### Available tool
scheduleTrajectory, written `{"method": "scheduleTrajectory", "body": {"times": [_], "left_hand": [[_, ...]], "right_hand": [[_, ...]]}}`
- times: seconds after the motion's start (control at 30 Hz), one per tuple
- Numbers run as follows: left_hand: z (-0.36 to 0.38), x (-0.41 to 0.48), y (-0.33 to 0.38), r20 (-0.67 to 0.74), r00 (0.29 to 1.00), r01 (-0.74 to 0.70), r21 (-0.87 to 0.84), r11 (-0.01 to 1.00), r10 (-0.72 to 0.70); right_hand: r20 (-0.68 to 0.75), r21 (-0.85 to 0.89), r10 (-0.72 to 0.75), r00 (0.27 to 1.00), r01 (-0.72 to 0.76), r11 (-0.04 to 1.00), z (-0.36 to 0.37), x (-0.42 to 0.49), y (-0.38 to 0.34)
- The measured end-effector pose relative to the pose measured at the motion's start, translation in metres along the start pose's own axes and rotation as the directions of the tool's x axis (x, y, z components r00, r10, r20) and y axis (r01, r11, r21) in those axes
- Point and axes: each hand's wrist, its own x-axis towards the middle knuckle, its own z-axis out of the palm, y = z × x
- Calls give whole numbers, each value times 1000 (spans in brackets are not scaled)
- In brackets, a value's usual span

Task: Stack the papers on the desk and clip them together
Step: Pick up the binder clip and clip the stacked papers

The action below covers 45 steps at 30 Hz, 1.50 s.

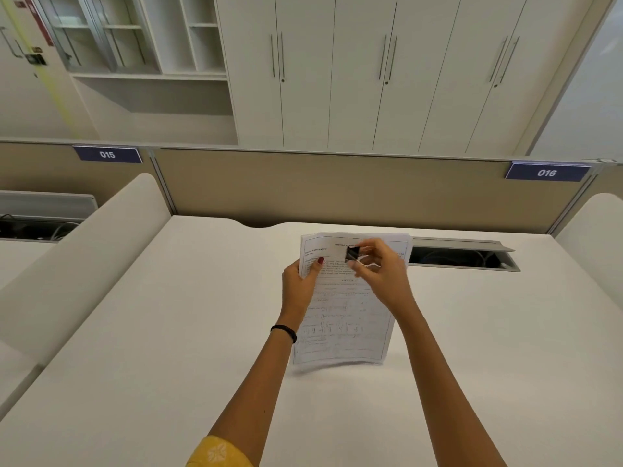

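A stack of papers (344,318) printed with exam text sits over the middle of the pale worktop (168,332), its top end toward the partition (337,190) and its near edge bowed with a shadow under it. The left hand (298,288) holds the stack at its upper left edge, its grip closed on the sheets with the thumb over the top page; a black band (285,332) circles the wrist. The right hand (381,267) keeps a narrow grip on a black binder clip (352,254), pinched between thumb and fingertips over the top part of the stack. Whether the clip bites the sheets cannot be told. Behind the stack, to the right, a cable slot (462,256) lies open in the worktop.
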Motion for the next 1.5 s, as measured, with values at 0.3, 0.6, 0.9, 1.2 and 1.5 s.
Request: {"method": "scheduleTrajectory", "body": {"times": [0.3, 0.6, 0.9, 1.2, 1.5], "left_hand": [[9, 1, 4, -57, 998, -25, 60, 998, 28], [19, -5, -3, -98, 994, 40, 7, 999, -39], [19, -10, -2, -19, 999, 38, -37, 999, -39], [16, -8, -3, -1, 1000, 10, -26, 1000, -10], [17, -12, -8, -33, 999, -5, 3, 1000, 5]], "right_hand": [[64, -252, 66, 996, -48, 966, 25, 10, -11], [9, -315, 35, 999, -31, 949, 36, 2, 1], [-58, -187, 97, 994, -106, 977, 26, 3, -10], [123, -227, 130, 984, -99, 969, 14, 11, -12], [156, -272, 159, 975, -112, 956, 18, 11, 4]]}}
